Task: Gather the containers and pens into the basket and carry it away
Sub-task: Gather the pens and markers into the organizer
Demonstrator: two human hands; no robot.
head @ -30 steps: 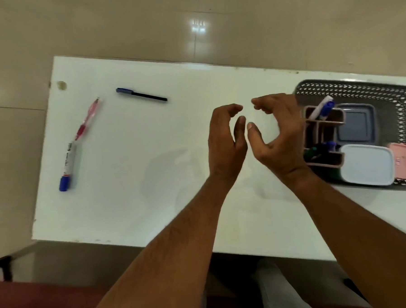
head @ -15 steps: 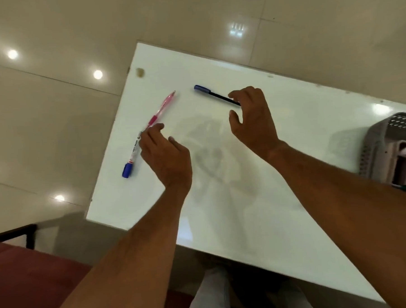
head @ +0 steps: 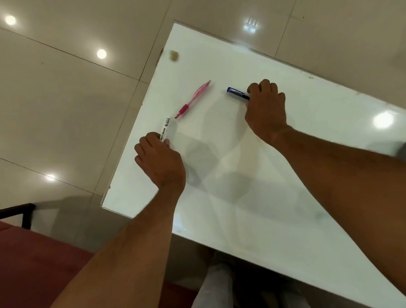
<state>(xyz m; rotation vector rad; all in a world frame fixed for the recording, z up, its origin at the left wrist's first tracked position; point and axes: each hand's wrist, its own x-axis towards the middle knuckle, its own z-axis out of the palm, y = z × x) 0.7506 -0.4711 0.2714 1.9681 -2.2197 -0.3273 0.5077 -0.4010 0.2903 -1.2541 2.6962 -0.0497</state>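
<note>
- The left hand is resting palm down near the desk's left edge, fingers curling over the end of a marker, so the grip looks closed on it.
- The left forearm is stretching up from the near edge, bare.
- The right hand is lying palm down toward the far edge, fingers bending around a pen.
- The right forearm is crossing the desk from the right, bare, wrist slightly bent.
</note>
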